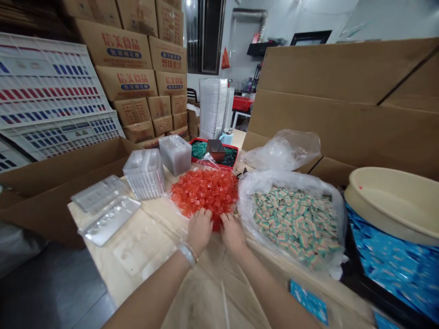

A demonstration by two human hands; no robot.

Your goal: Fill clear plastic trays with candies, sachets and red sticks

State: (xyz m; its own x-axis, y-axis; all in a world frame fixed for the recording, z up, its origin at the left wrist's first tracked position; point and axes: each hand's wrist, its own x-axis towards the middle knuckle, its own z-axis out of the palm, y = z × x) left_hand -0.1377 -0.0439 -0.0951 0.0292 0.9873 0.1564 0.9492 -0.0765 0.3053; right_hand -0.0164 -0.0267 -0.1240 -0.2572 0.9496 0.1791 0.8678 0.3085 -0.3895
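I read red wrapped candies [205,192] heaped on the tabletop [103,269] | left grip [200,230], right grip [233,234] both touching heap's near edge, can't tell if closed on any | candies seem light, slippery, loose: I'd scoop from underneath | striped candies [295,224] right of heap

blue packets [394,269] run off the right edge, print probably unreadable.
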